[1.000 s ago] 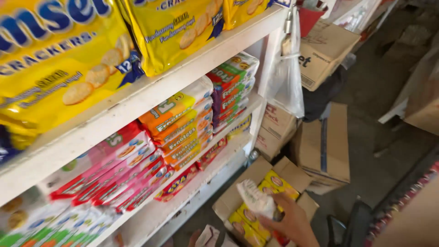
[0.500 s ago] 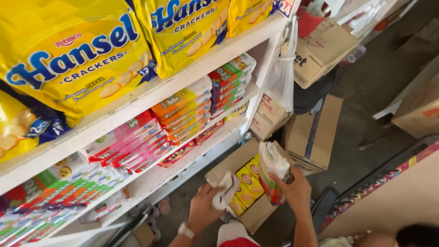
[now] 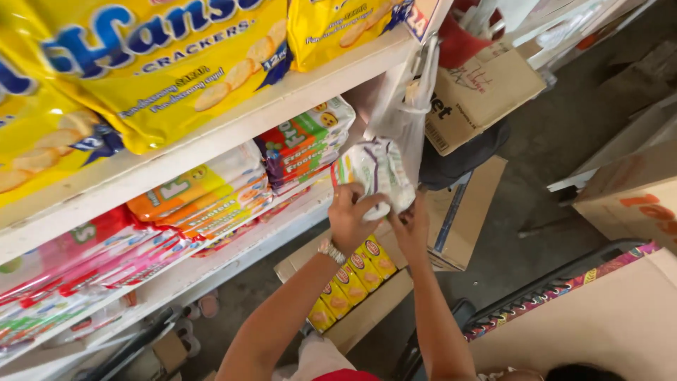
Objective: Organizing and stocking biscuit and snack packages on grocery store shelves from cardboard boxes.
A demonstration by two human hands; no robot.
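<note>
My left hand (image 3: 350, 216) and my right hand (image 3: 412, 226) are both raised in front of the shelf end, gripping a crumpled bundle of plastic wrapper (image 3: 374, 173), white with coloured print. The bundle sits at the mouth of a clear plastic bag (image 3: 409, 106) that hangs from the end of the upper shelf (image 3: 296, 92). A watch is on my left wrist. Below my hands an open cardboard box (image 3: 367, 310) on the floor holds rows of small yellow snack packs (image 3: 352, 279).
The white shelves at left carry big yellow cracker bags (image 3: 155, 63) on top and stacked colourful snack packs (image 3: 211, 194) below. Cardboard boxes (image 3: 479, 92) stand past the shelf end, another box (image 3: 635, 190) at right. A bare grey floor lies between them.
Both hands rose from the box on the floor up to the hanging plastic bag, carrying the wrapper. They came together on one bundle. The camera shifted right along the shelf.
</note>
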